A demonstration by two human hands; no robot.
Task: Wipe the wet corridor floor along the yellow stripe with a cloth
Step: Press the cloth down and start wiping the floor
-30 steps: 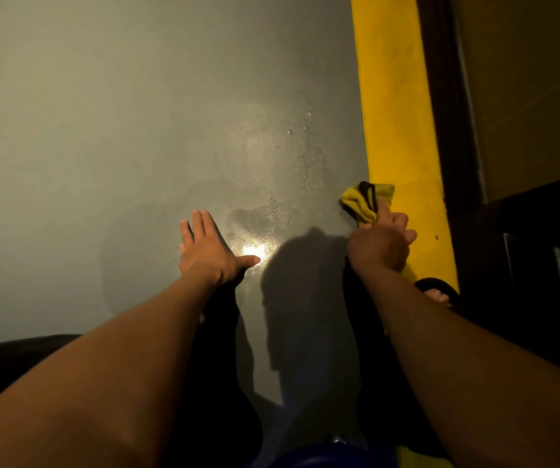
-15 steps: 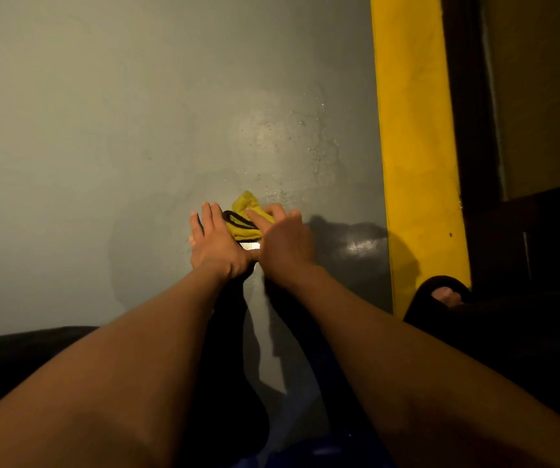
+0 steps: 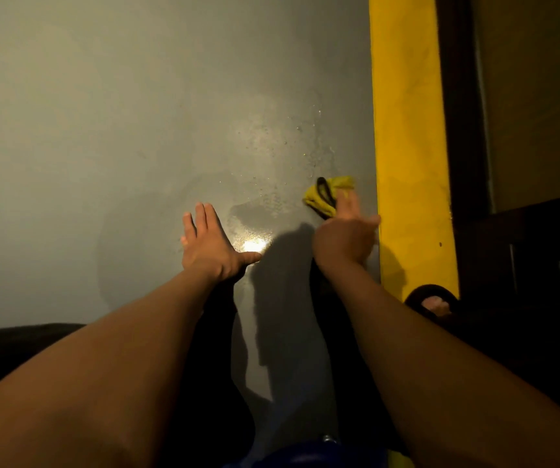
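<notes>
The grey floor (image 3: 137,130) still shows beaded water beside the yellow stripe (image 3: 407,130), with a darker wiped patch nearer the person. The right hand (image 3: 344,238) has swept the yellow cloth (image 3: 326,195) back from mid-floor to the stripe's edge, so another pass is done; its fingers look blurred, seemingly pressing the cloth down. The left hand (image 3: 209,246) stays flat, fingers together, thumb out.
</notes>
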